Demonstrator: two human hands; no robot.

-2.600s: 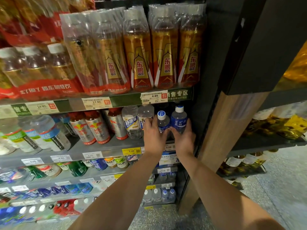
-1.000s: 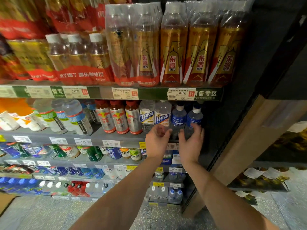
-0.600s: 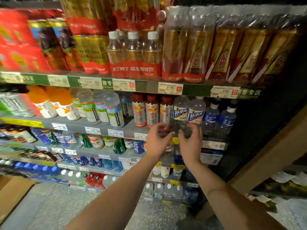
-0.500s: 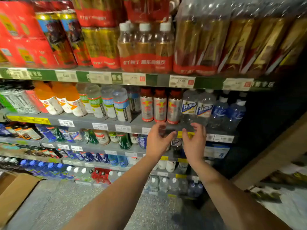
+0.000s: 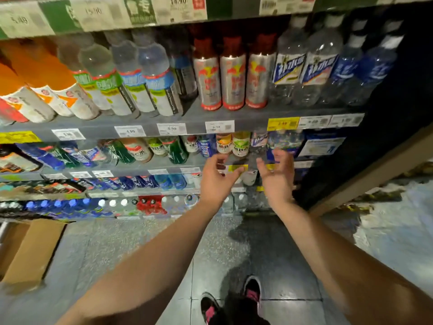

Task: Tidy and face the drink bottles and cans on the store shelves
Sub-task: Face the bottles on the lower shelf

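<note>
My left hand point(image 5: 216, 178) and my right hand point(image 5: 277, 171) hang in the air in front of the lower shelves, fingers loosely curved, holding nothing. Just behind them stand small bottles with orange and green labels point(image 5: 232, 144) and clear bottles point(image 5: 283, 139). One shelf up are three silver and red drink bottles point(image 5: 232, 76), two clear bottles with blue and white labels point(image 5: 302, 66) and blue-labelled water bottles point(image 5: 358, 71). Left of those stand clear bottles with green and blue labels point(image 5: 131, 76) and orange bottles point(image 5: 42, 85).
A grey shelf edge point(image 5: 192, 124) carries white and yellow price tags. Lower shelves hold rows of blue, red and white-capped bottles point(image 5: 150, 204). A cardboard box point(image 5: 28, 249) sits on the floor at left. A wooden post point(image 5: 375, 174) bounds the shelving at right. My shoes point(image 5: 232, 301) show below.
Both hands have come off the blue water bottles and dropped to the lower shelves. The view has tilted down, bringing the floor and my shoes into sight.
</note>
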